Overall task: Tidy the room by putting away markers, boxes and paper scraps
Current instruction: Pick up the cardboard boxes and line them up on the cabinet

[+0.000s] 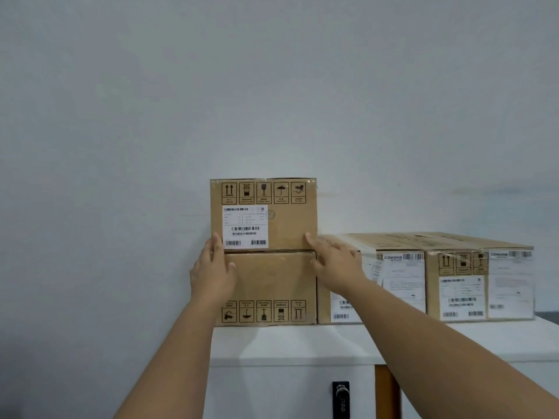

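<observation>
1. Upper brown cardboard box sits stacked on a lower brown cardboard box at the white cabinet top's left edge.
2. Left hand and right hand, fingers spread flat, flank the boxes' sides, probably squaring the stack.

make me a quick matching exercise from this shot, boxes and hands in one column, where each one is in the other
Things:
1. upper brown cardboard box
2. lower brown cardboard box
3. left hand
4. right hand

Places:
A. on the stack's left edge
B. resting on the white cabinet top, symbols upside down
C. on the stack's right edge
D. stacked on another box, white label facing out

Pairs: 1-D, 2-B, 3-A, 4-C
</observation>
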Demonstrator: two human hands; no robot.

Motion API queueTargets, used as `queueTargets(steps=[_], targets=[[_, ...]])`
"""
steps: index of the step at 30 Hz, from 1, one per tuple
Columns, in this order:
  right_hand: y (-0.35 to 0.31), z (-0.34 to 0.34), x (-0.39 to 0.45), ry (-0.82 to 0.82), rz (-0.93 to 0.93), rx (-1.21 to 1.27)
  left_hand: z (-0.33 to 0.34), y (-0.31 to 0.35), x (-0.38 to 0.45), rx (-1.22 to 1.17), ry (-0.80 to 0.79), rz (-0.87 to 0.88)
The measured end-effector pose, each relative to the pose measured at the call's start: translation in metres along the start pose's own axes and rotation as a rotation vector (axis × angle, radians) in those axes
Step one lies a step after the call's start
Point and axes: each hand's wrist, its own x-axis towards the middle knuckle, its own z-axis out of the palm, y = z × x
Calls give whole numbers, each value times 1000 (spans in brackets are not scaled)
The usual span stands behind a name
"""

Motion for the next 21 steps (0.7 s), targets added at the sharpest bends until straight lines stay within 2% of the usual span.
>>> queueTargets(steps=[4,7,11,17,21], targets=[[-1,8,-3,7,-7,-44,-3,-3,1,86,-68,-12],[0,10,-8,39,-28,-42,-8,7,-9,103,-59,-30],[30,2,-40,164,-14,-10,1,47,-39,25,22,120],[149,-45,-129,256,271,-65,46,158,-99,-133,-164,446],[238,-108,-207,211,515,-177,92,245,-152,-254,-350,605]])
